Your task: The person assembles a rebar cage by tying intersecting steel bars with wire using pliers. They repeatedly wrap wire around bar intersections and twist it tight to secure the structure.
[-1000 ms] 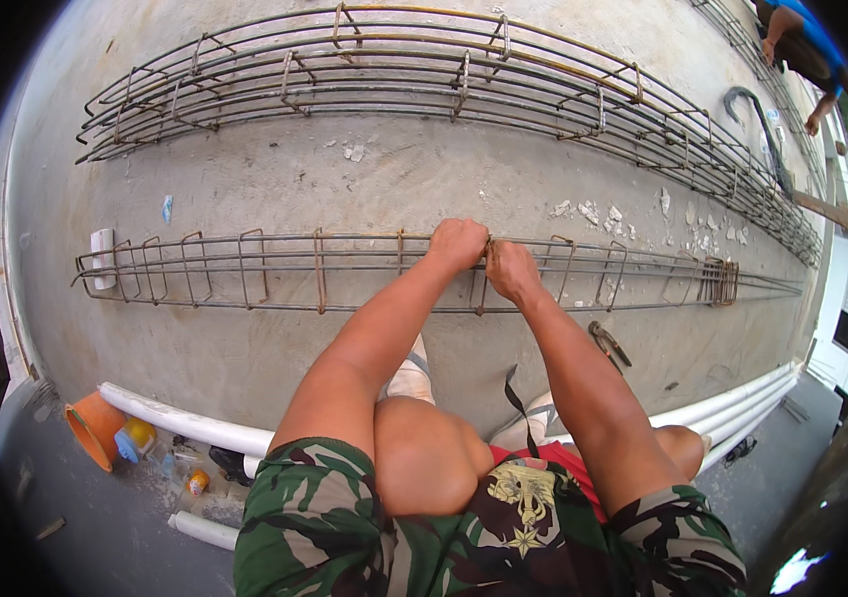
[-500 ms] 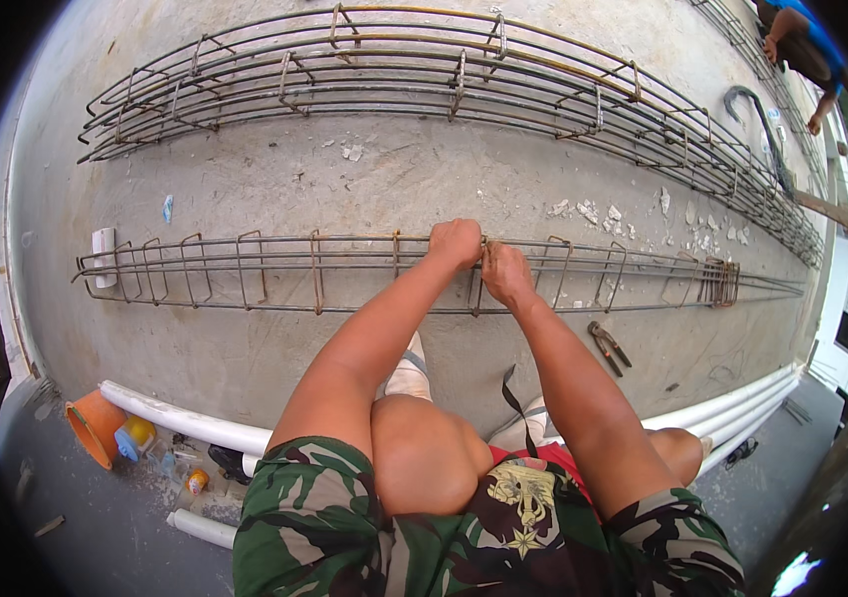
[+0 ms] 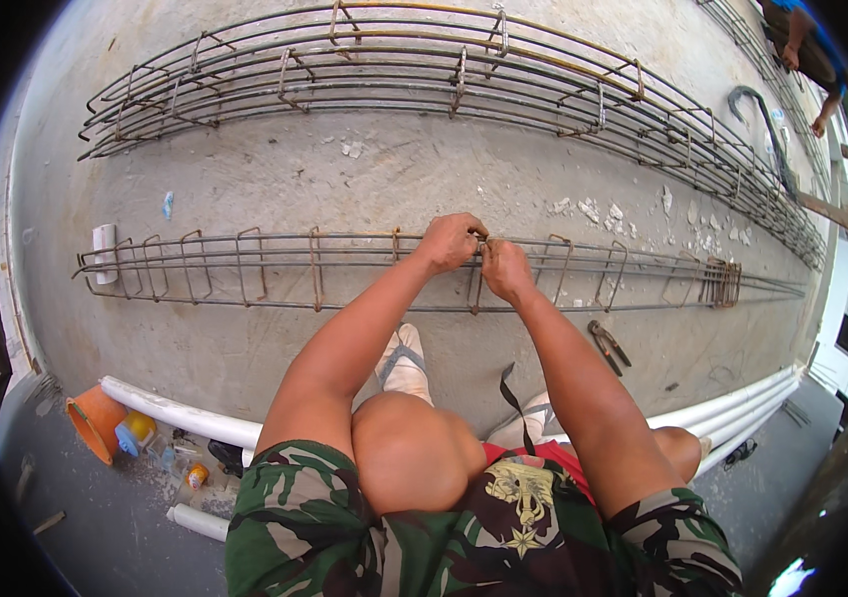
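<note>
A long narrow rebar cage (image 3: 359,267) with square stirrups lies across the floor in front of me. At its upper bar, near the middle, my left hand (image 3: 452,242) is closed, its fingertips pinched close to a stirrup. Right beside it, my right hand (image 3: 507,271) is also closed, knuckles up, at the same joint. What the fingers of either hand hold is too small or hidden to make out. A bunch of stirrups (image 3: 720,284) sits together at the cage's right end. Cutting pliers (image 3: 609,347) with dark handles lie on the floor, nearer than the cage.
Larger rebar cages (image 3: 399,75) lie beyond. White pipes (image 3: 180,411) run behind my feet, near an orange bucket (image 3: 94,428). Broken chips (image 3: 615,214) litter the floor. A white cylinder (image 3: 104,254) is at the cage's left end. Another person's arm (image 3: 797,40) shows at far right.
My left hand has shifted slightly and turned, its fingers now lifted and pinched near the stirrup. My right hand stays about in place. My left knee and foot have moved a little.
</note>
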Motion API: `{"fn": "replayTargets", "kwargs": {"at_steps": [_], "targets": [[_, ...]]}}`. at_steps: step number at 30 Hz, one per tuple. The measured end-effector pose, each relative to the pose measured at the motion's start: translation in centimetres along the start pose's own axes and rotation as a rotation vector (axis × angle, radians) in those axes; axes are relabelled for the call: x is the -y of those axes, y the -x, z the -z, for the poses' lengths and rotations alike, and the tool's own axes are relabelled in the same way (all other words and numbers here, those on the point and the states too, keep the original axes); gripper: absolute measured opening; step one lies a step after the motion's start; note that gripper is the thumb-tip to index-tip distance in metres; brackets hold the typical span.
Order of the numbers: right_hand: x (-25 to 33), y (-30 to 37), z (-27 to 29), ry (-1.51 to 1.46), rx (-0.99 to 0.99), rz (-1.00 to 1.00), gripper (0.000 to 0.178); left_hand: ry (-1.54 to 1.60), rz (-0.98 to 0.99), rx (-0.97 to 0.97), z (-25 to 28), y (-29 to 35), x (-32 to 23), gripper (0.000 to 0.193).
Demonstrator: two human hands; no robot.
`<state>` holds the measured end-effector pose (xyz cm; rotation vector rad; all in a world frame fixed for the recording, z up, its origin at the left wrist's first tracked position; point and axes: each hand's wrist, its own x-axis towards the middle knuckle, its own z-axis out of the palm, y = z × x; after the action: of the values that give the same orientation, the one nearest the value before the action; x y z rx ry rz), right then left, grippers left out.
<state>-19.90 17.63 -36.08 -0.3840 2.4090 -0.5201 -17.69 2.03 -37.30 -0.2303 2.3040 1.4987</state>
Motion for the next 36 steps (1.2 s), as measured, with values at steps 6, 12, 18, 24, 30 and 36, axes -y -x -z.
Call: {"fn": "replayTargets", "kwargs": {"at_steps": [6, 12, 18, 24, 30, 36], "targets": [[0.5, -1.9, 7.0, 0.333, 0.251, 0.078, 0.02, -0.121, -0.231, -0.163, -0.4, 1.4, 1.2, 0.028], [6.4, -3.9, 9.0, 0.607, 0.33, 0.37, 0.018, -0.071, -0.124, -0.123, -0.4, 1.2, 0.7, 0.023], [3.7, -6.3, 7.9, 0.213, 0.182, 0.027, 0.02, -0.134, 0.083, -0.103, -0.7, 0.3, -0.5, 0.023], [2.1, -4.5, 6.1, 0.16, 0.441, -0.171, 0.031, -0.123, 0.193, -0.108, -0.9, -0.2, -1.1, 0.023], [-1.8, 2.1, 9.8, -0.693, 0.246, -0.456, 0.047, -0.064, 0.136, 0.064, 1.3, -0.5, 0.4, 0.034], [-25.1, 13.5, 9.7, 0.355, 0.301, -0.631, 0.052, -0.151, 0.054, 0.322, 2.1, -0.9, 0.0, 0.046]]}}
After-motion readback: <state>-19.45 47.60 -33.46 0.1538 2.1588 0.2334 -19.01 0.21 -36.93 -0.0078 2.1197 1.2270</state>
